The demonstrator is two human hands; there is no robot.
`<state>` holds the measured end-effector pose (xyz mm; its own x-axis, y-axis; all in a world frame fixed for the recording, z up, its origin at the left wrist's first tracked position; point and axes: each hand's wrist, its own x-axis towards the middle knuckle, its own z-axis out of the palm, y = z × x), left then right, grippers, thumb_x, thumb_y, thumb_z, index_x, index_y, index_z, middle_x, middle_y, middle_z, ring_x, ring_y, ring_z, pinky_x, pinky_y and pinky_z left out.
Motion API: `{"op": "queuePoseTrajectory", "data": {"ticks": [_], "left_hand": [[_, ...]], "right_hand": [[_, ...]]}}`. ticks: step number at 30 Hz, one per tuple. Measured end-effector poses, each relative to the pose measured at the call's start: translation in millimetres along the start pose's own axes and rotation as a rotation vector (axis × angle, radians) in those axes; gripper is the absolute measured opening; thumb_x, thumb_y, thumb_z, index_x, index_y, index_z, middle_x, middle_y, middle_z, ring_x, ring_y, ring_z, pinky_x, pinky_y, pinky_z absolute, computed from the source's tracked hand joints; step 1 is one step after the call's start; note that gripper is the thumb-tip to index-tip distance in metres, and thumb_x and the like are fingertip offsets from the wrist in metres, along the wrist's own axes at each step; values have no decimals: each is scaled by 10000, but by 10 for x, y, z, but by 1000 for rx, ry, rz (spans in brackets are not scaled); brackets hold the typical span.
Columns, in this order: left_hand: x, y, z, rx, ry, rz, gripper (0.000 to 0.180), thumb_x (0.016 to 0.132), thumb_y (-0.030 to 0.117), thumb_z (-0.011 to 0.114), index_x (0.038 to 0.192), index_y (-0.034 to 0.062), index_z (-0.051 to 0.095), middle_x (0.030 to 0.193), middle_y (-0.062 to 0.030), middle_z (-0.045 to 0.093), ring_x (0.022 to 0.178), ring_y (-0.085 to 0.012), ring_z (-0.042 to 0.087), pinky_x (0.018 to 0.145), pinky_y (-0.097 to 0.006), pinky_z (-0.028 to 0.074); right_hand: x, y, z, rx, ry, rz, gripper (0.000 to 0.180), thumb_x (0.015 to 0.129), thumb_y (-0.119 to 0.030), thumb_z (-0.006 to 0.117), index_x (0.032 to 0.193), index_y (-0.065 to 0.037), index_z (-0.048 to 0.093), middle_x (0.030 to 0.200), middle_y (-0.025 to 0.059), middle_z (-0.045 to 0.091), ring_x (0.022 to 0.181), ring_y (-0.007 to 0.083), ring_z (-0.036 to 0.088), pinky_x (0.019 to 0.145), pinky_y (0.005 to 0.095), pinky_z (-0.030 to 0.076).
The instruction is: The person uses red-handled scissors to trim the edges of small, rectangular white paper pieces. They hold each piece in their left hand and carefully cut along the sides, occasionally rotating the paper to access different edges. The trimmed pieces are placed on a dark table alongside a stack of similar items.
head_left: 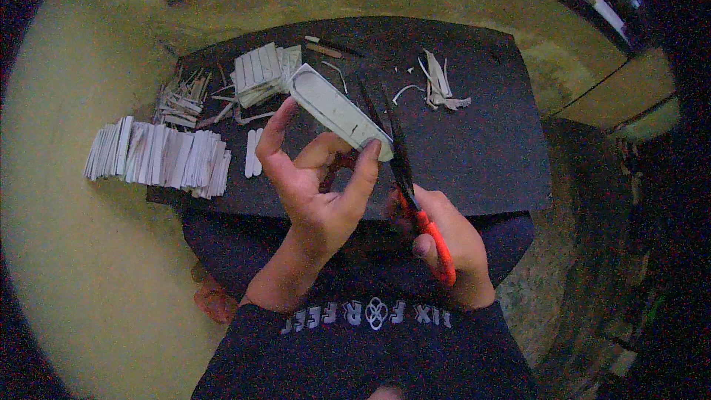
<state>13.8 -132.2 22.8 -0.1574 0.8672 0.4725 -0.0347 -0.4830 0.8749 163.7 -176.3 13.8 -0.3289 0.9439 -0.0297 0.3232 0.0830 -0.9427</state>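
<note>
Dark sleeves and two bare forearms rise from the lower edge, meeting over a black counter (pixel 489 155) that rests across the person's lap. Left hand (pixel 315 185) is lifted, palm toward the camera, its fingers (pixel 275 133) and thumb pinching the lower end of a pale, flat strip with rounded ends (pixel 337 111) — held up and tilted so its free end points up and to the left, clear of the counter and within reach of the blades. Right hand (pixel 452 241) is clenched around the orange handles of a pair of scissors (pixel 404 170), whose dark blades run upward just beside the strip's lower right end; whether the blades are touching the strip cannot be told.

Behind the hands, on the counter's left side, lie a fanned row of pale cut strips (pixel 159 155), a smaller squared stack (pixel 259 70) and a loose heap of thin offcuts (pixel 181 96) — sorted piles kept apart. Curled trimmings (pixel 441 85) lie at the far right, well apart from the stacks. Yellowish floor (pixel 89 267) surrounds everything.
</note>
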Motion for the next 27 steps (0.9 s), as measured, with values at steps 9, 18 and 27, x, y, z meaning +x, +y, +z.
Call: {"op": "queuePoseTrajectory", "data": {"ticks": [9, 18, 27], "left_hand": [[44, -7, -86, 100, -65, -51, 702, 700, -51, 587, 1226, 10, 126, 732, -98, 583, 678, -135, 576, 623, -216, 455], [110, 35, -149, 82, -145, -135, 678, 711, -30, 591, 1233, 21, 162, 757, -96, 594, 670, -123, 574, 610, -211, 449], [143, 35, -182, 10, -171, -135, 665, 717, -44, 576, 1236, 25, 167, 740, -97, 589, 675, -128, 576, 612, -217, 447]], "right_hand": [[48, 37, -88, -7, -209, 129, 558, 616, -442, 598, 867, 36, 455, 654, 205, 508, 662, 389, 522, 559, 409, 397], [61, -8, -111, -38, -219, 116, 507, 632, -423, 605, 852, 17, 485, 581, 173, 506, 582, 370, 520, 516, 391, 396], [9, 87, -24, -22, -87, 18, 501, 623, -413, 620, 832, 23, 488, 582, 178, 504, 577, 345, 529, 509, 393, 389]]}}
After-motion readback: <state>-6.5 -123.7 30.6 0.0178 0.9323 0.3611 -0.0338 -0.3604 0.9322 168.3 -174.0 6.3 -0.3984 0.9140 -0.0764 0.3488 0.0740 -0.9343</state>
